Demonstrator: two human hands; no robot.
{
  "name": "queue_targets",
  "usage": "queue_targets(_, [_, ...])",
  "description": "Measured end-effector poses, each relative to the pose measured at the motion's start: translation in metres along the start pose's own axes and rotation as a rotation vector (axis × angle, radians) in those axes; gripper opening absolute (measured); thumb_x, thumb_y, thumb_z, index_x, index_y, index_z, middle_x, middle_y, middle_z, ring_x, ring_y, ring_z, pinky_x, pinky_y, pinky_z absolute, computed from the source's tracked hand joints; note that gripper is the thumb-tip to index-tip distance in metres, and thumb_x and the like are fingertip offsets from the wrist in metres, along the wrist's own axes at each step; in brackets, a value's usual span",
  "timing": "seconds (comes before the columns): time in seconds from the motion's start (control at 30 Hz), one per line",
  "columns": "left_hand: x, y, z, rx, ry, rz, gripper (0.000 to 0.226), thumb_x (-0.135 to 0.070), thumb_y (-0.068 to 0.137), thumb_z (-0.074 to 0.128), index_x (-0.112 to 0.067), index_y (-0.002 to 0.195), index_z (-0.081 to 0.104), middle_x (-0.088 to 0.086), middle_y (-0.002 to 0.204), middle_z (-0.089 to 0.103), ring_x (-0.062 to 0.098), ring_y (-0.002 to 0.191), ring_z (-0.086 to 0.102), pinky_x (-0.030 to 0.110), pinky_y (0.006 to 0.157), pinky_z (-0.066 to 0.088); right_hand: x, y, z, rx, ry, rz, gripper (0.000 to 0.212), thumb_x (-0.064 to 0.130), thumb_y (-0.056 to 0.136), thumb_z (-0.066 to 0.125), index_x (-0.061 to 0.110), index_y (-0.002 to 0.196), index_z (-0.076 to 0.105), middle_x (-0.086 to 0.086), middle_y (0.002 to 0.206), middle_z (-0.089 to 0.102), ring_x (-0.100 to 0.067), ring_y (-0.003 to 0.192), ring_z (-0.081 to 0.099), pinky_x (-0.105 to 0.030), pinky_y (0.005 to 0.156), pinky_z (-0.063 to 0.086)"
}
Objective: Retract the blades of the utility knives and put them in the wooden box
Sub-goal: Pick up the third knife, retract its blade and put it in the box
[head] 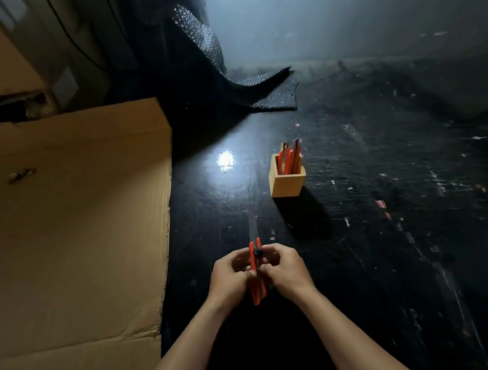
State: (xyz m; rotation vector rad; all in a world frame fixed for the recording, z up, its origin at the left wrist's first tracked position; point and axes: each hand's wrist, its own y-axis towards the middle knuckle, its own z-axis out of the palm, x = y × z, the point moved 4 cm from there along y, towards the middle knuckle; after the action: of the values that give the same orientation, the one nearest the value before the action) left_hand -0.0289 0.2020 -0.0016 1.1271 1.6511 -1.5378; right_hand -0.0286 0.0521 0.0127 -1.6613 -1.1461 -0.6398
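A red utility knife [258,289] with a black slider knob is held between both hands over the dark table, pointing away from me. Its steel blade [253,227] sticks out well past the red body. My left hand [231,274] grips the handle from the left. My right hand [285,266] holds it from the right, fingers near the knob. Further back and to the right stands a small wooden box [286,181], upright, with several red utility knives [289,156] standing in it.
A large flattened cardboard box [67,223] covers the table's left side, right next to my left arm. A dark bubble-textured sheet [256,92] lies at the back. The black tabletop [393,228] is scuffed, with small scraps of paper on its right part.
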Motion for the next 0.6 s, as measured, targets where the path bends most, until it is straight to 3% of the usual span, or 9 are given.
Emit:
queue_targets(0.17, [-0.063,-0.015,0.001,0.078,-0.045,0.209,0.056,0.016,0.081,0.068,-0.024,0.120,0.076,0.001,0.106,0.082,0.016,0.101,0.078,0.036,0.085,0.063,0.043,-0.011,-0.039,-0.095,0.097,-0.175,0.028,0.003,0.086,0.070,0.024,0.106,0.071,0.003,0.097,0.077,-0.010,0.092,0.075,-0.032,0.077,0.064])
queue_targets(0.27, [-0.103,-0.024,0.001,0.124,-0.128,0.281,0.055,0.014,0.081,0.073,-0.026,0.120,0.075,0.007,0.108,0.082,0.022,0.099,0.079,0.040,0.077,0.066,0.074,-0.018,-0.064,-0.137,0.108,-0.293,0.026,0.005,0.089,0.070,0.020,0.111,0.071,0.001,0.099,0.078,-0.009,0.091,0.075,-0.032,0.078,0.064])
queue_targets(0.33, [-0.129,-0.028,0.000,0.175,-0.195,0.316,0.055,0.015,0.081,0.073,-0.017,0.126,0.072,0.013,0.112,0.080,0.030,0.097,0.079,0.046,0.079,0.066,0.096,-0.023,-0.080,-0.156,0.106,-0.365,0.027,0.005,0.091,0.068,0.016,0.116,0.070,0.000,0.102,0.078,-0.010,0.092,0.076,-0.032,0.080,0.064])
queue_targets(0.5, [-0.196,-0.044,-0.004,0.231,-0.262,0.408,0.059,0.025,0.083,0.062,-0.004,0.135,0.063,0.027,0.118,0.074,0.030,0.086,0.079,0.041,0.078,0.067,0.156,-0.042,-0.117,-0.136,0.184,-0.542,0.026,0.009,0.093,0.071,0.007,0.118,0.068,-0.007,0.098,0.079,-0.017,0.088,0.078,-0.035,0.080,0.065])
queue_targets(0.6, [-0.234,-0.053,-0.003,0.209,-0.261,0.471,0.056,0.020,0.084,0.066,-0.009,0.133,0.066,0.021,0.112,0.078,0.031,0.086,0.079,0.039,0.076,0.067,0.185,-0.049,-0.139,-0.171,0.176,-0.622,0.029,0.016,0.091,0.075,0.009,0.118,0.069,-0.006,0.092,0.080,-0.017,0.082,0.079,-0.039,0.077,0.065])
